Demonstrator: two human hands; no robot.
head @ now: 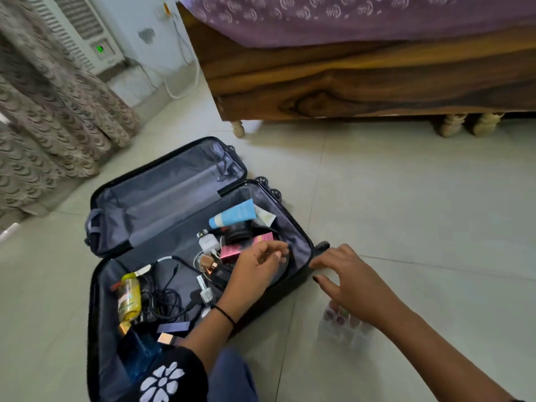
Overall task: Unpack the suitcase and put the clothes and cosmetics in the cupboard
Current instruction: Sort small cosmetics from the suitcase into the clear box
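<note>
- Hands are both at the right edge of the open suitcase. The left hand hovers inside it, just over a pink box, fingers loosely curled. I cannot tell whether it pinches anything.
- The right hand is outside the shell, spread wide and empty. It is low over the floor, just above a clear case of small cosmetics.
- The suitcase lies flat on the floor near the bed with its 2 halves apart. The far half shows only bare grey lining, and no folded clothes show in either half, so I judge the clothing part largely done.
- Still in the near half:
  - a blue tube
  - the pink box
  - a yellow bottle
  - a small rose-gold bottle
  - black headphones
  - a white charger
  - a tangle of black cables
- The clear case already sits outside the suitcase, touching nothing else. It looks like a first batch set aside for carrying.
- No cupboard is in view, so nothing can be confirmed as stowed. The loose cosmetics have yet to be gathered and carried over.
- My estimate: well past halfway on unpacking, with the cosmetics stage just under way.
</note>
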